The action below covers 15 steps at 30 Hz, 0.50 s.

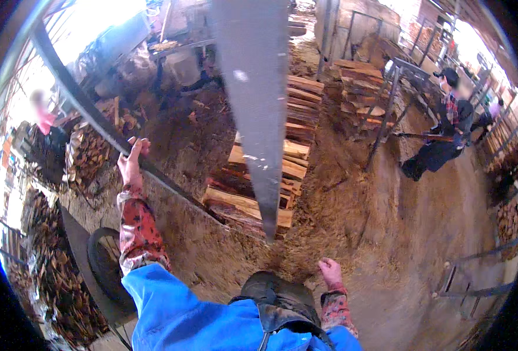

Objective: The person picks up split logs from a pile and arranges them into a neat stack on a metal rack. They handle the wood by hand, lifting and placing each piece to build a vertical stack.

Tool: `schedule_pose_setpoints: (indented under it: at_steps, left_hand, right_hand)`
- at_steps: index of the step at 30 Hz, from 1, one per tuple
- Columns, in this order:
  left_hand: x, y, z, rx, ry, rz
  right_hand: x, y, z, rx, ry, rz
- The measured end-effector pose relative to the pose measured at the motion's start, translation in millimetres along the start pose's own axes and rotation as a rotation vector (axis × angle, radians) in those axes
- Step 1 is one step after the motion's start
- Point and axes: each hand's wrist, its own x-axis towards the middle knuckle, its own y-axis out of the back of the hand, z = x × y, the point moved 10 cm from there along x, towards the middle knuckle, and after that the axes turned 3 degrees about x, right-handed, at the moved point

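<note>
Blocking the centre view, a tapering grey metal blade (256,105) hides part of the stacked split reddish firewood (282,169). Left hand (131,161): grip clenched around a dark slanted metal bar (83,102). Right hand (331,271): released, hanging free over the sawdust-covered floor (399,234), well apart from the bar.

Woodpile (259,193) right of rail (95,120)

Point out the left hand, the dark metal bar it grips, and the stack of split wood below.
left hand (131,161): head view, on the back of the hand.
dark metal bar (83,102): head view, on its mid-length.
stack of split wood (235,202): head view, on a pale front plank.
</note>
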Motion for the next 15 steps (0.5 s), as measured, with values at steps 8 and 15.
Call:
schedule_pose_setpoints:
  at_steps: [8,15]
  left_hand:
    - [7,14,0,0.024,-0.028,0.104]
    - [8,15,-7,-0.021,-0.075,0.093]
  right_hand:
    - [-28,-49,-207,-0.081,0.407,-0.039]
    - [-85,-110,-386,0.047,0.805,-0.211]
